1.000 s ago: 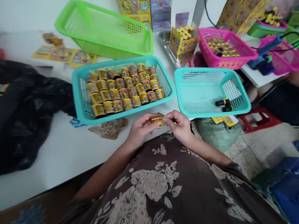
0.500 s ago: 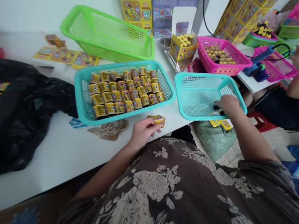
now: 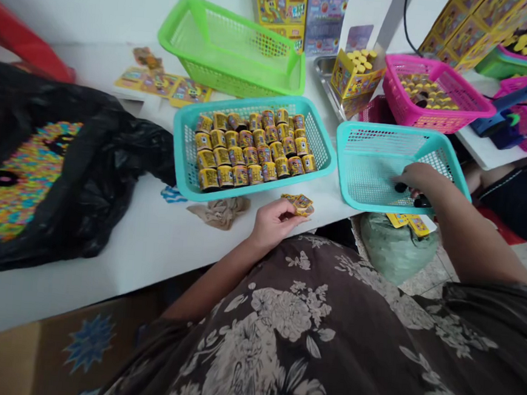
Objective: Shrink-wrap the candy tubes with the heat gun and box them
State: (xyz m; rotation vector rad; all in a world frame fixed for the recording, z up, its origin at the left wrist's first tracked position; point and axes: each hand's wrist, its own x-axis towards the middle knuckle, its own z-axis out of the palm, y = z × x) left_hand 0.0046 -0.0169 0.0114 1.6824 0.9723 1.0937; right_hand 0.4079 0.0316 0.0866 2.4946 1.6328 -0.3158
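Note:
Pinched in the fingers of my left hand [image 3: 274,224] are yellow printed labels [image 3: 300,204], held over the table's front edge. My right hand [image 3: 422,176] reaches into the right turquoise basket [image 3: 371,163], its fingers at small black pieces [image 3: 422,201]; whether it grips one is unclear. Left of it, a second turquoise basket [image 3: 184,173] holds rows of small yellow-labelled jars [image 3: 251,155] lying on their sides.
A green basket [image 3: 240,80] stands behind. A black bag [image 3: 126,144] with colourful pieces lies left, a crumpled cloth [image 3: 221,212] in front. At the right are a pink basket [image 3: 438,119], an open yellow box [image 3: 352,83] and a blue tool [image 3: 510,110].
The view has turned left, so the table's contents appear further right and more of the black bag shows. Both hands stay at about the same places relative to the baskets.

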